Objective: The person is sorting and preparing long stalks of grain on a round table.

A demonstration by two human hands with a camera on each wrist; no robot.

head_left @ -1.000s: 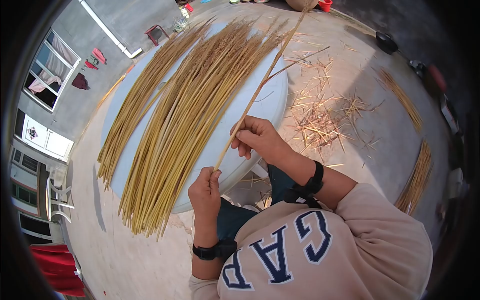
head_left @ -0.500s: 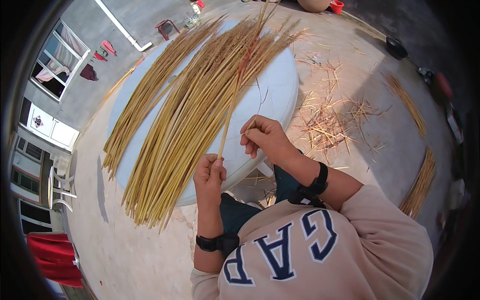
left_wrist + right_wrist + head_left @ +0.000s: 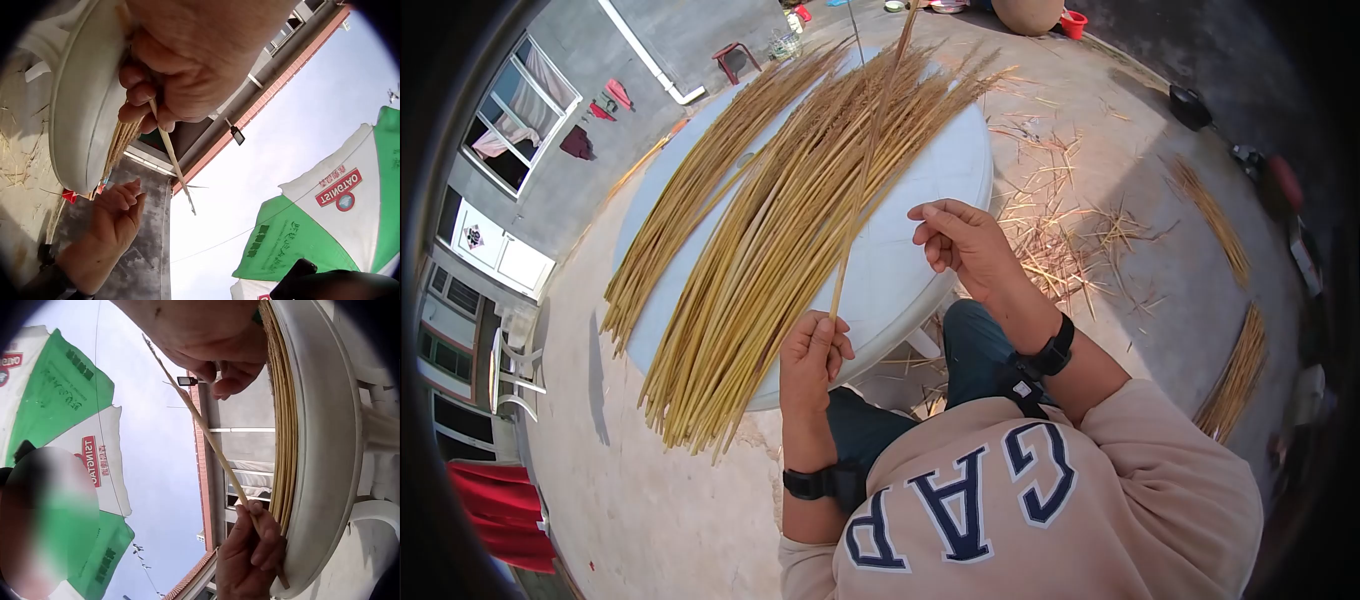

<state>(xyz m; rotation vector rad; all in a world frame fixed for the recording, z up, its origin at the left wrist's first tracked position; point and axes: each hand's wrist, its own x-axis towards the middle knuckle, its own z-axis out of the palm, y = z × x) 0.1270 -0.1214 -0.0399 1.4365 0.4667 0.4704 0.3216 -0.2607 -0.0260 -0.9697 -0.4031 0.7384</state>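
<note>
My left hand [image 3: 812, 360] grips one dry reed stalk [image 3: 847, 250] near its butt end, in front of the table's near edge. The stalk slants up and away over a wide bundle of stalks [image 3: 745, 260] with feathery brown heads, lying on a round pale table [image 3: 910, 225]. In the right wrist view the stalk [image 3: 209, 437] carries a thin side shoot towards its tip. Off to the right of it, my right hand [image 3: 968, 250] hovers by the table edge with loosely bent fingers and nothing visible in them.
A second, narrower bundle [image 3: 690, 190] lies on the table's left side. Broken straw [image 3: 1060, 240] litters the ground to the right, where two more bundles lie, one of them nearer [image 3: 1235, 370]. A white chair [image 3: 515, 370] stands at left. A green-and-white umbrella [image 3: 300, 231] spreads overhead.
The right hand has come off the stalk and moved right, away from it; a thin strand seen by its fingers half a second ago no longer shows there. The stalk has swung left, more upright.
</note>
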